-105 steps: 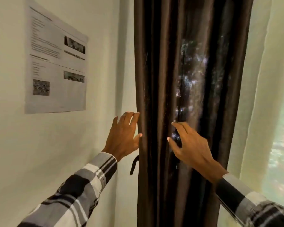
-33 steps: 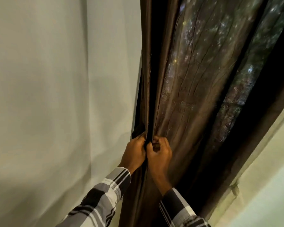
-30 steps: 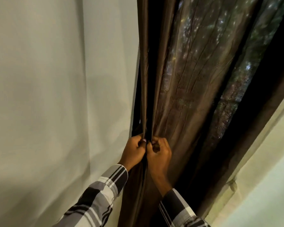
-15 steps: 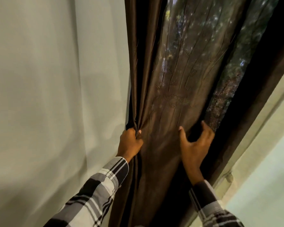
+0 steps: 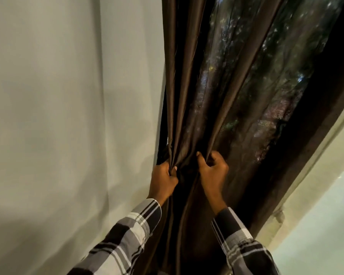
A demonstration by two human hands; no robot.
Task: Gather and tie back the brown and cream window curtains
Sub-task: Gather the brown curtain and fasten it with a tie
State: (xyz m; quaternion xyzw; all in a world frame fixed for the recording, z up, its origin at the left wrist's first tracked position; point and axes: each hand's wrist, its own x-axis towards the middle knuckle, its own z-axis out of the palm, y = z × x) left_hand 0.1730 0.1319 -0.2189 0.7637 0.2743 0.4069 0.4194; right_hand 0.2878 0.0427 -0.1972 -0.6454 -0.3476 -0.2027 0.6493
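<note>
Gathering folds: the left hand (image 5: pixel 163 180) gripped the wall-side edge of the dark brown, satiny pleated curtain (image 5: pixel 216 96), fingers curled round a bunch of folds; the right hand (image 5: pixel 213 171), just beside it, pinched the next pleats in curled fingers. The curtain hung between the pale wall (image 5: pixel 68 116) and the cream curtain (image 5: pixel 316 175) at the window side. Fabric looked soft, light and slippery; best taken in full fistfuls at mid-height, not by single pleats.
</note>
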